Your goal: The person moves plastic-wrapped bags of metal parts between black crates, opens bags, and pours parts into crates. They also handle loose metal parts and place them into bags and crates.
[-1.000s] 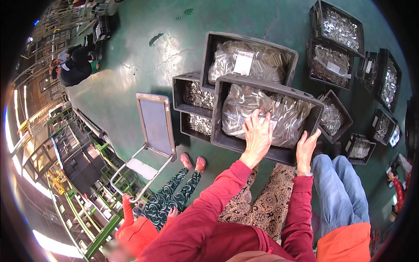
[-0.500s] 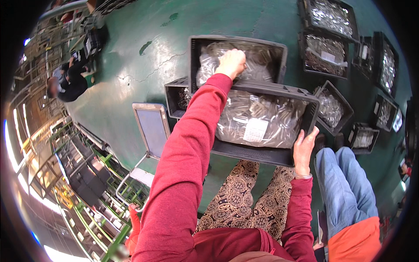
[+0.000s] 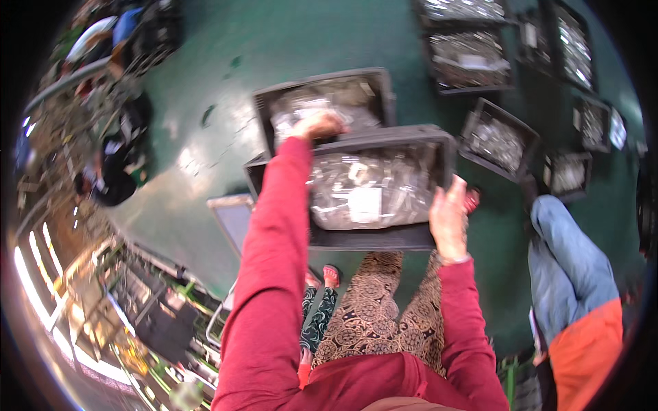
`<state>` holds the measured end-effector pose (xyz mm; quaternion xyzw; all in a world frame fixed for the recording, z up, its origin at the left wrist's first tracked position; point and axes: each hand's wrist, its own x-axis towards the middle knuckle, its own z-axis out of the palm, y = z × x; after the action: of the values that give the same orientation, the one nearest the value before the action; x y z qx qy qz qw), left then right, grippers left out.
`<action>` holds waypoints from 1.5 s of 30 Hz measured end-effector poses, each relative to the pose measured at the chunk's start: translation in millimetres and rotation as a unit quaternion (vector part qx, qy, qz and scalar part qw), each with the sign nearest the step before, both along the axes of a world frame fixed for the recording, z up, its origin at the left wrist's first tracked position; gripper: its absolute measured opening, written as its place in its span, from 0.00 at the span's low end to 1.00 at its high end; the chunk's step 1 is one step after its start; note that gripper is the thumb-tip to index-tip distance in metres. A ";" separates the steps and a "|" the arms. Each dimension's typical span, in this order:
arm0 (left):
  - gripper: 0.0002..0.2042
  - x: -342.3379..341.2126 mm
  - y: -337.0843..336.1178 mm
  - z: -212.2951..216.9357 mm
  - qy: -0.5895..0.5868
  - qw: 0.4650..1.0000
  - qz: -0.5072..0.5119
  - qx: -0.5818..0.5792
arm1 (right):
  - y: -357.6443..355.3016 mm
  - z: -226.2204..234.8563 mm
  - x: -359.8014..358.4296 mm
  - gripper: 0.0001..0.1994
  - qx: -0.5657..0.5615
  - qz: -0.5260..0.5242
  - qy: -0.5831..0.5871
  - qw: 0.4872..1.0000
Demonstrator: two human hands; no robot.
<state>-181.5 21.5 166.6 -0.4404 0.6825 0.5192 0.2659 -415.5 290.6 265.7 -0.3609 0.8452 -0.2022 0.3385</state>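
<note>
- Your landmark is the near dark crate (image 3: 370, 236), the black plastic bin right in front of your knees, filled with a clear plastic bag (image 3: 373, 188) of small metal parts that carries a white label (image 3: 364, 204).
- Your right hand (image 3: 449, 218) grips the near right corner of that crate, fingers curled over its rim; it holds the crate wall.
- Your left hand (image 3: 317, 127) reaches past the crate's far left corner and rests on the bagged parts in the far crate (image 3: 322, 103), which sits just behind the landmark crate. The fingers look bent down onto the bag, but the blur hides whether they pinch it, so you cannot tell how tight the grasp is.
- A third, lower crate (image 3: 255, 171) peeks out just left of the landmark crate, under your left sleeve.
- More crates of parts (image 3: 497, 140) stand on the green floor (image 3: 205, 89) to the right of and beyond the landmark crate.
- A flat grey panel (image 3: 232, 222) lies on the floor left of the crate's near edge.
- To the right of the crate, another person's leg in blue jeans (image 3: 565, 264) shows; well off to the left a person in dark clothes (image 3: 113, 175) crouches.
</note>
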 end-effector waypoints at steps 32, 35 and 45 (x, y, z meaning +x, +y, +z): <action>0.29 148.0 11.0 91.9 0.054 0.789 0.584 -0.182 | -125.9 -24.6 49.2 0.23 -0.187 -0.067 -0.179 0.964; 0.35 169.5 23.4 49.7 0.046 0.802 0.478 -0.355 | -118.7 -31.8 57.9 0.22 -0.199 -0.059 -0.139 0.968; 0.33 164.2 32.1 49.7 -0.076 0.853 0.309 -0.413 | -85.8 -29.8 53.4 0.21 -0.160 -0.035 -0.095 0.982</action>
<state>-17.3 53.6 216.3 -0.7360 0.6405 0.2097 -0.0643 -362.1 204.8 235.9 -0.3599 0.7778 -0.3796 0.3485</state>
